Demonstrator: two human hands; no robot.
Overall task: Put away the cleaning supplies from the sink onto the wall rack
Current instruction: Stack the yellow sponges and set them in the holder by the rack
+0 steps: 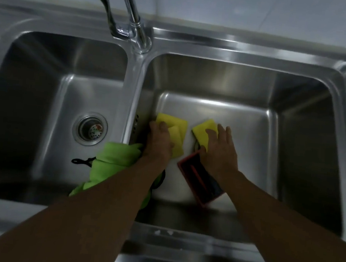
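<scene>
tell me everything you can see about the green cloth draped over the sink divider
The bright green soft fabric cloth hangs crumpled over the near end of the divider between the two steel basins, mostly on the left basin's side. A black loop pokes out at its left edge. The person's left forearm crosses above it, hiding part.

Kitchen: stainless double-basin sink (248, 51), chrome faucet (133, 21), basket drain (90, 128), white wall.

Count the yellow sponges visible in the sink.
3, all in the right basin: two overlapping under the left hand, sponges and; one under the right hand. More may be hidden.
</scene>
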